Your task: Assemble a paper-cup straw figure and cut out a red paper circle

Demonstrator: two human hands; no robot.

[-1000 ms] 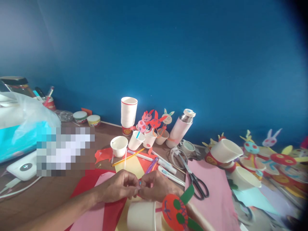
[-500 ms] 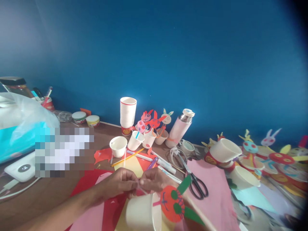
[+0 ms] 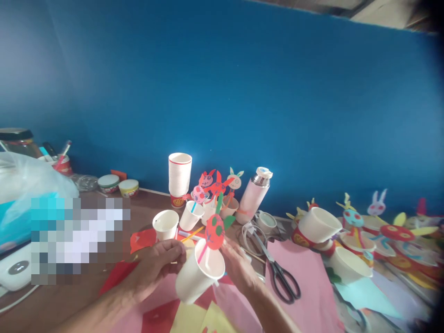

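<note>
Between my hands a white paper cup [image 3: 198,283] stands tilted, its mouth turned up toward me. A red-orange paper rabbit face [image 3: 215,235] with green ears and eyes rises from it on a pink stick. My left hand [image 3: 165,259] is beside the cup's left side, its fingers curled together; I cannot make out what is in them. Just right of the cup, my right hand [image 3: 239,263] reaches forward, with its fingertips hidden behind the cup and rabbit. A pale thin strip shows inside the cup.
Black-handled scissors [image 3: 282,281] lie on pink paper [image 3: 312,268] to the right. Behind are a stack of paper cups [image 3: 179,175], an open cup [image 3: 165,225], several rabbit cups and a pink thermos flask [image 3: 253,196]. More decorated cups crowd the right; a power bank [image 3: 17,270] is at left.
The cup has swung from lying sideways below my hands to a more upright tilt between them, rabbit face upward. My hands have moved apart. The view has shifted slightly.
</note>
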